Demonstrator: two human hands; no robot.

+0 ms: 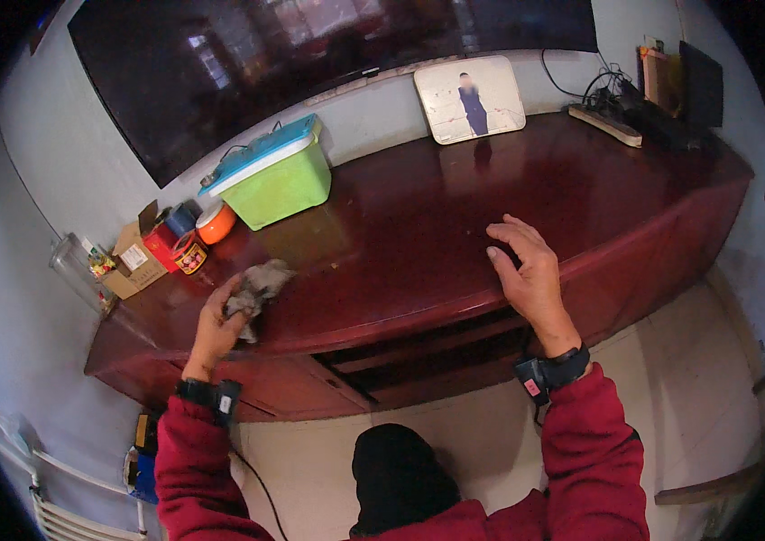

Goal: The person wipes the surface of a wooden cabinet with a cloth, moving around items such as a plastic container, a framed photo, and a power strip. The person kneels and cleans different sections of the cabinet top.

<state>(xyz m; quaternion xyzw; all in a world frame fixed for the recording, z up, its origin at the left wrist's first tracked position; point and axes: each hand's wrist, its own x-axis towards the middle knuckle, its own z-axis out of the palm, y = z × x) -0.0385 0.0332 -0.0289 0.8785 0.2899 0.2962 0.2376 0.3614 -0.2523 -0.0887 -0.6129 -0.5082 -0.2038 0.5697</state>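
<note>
My left hand (221, 324) holds a crumpled grey cloth (266, 280) above or on the left front part of a dark red wooden cabinet top (396, 237). The cloth bunches out past my fingertips to the right. Over the cabinet's front edge, right of the middle, hangs my right hand (528, 274), its thumb and fingers apart and nothing between them. A lime green plastic box with a blue lid (281, 182) stands behind the cloth. Both wrists wear black straps with small devices.
Left of the green box stand an orange container (216, 222), a red tin (189, 252), a cardboard box (135, 260) and a glass jar (78, 267). A framed picture (443, 101) leans on the wall beneath a television (328, 40). Cables and a power strip (606, 126) lie at the right.
</note>
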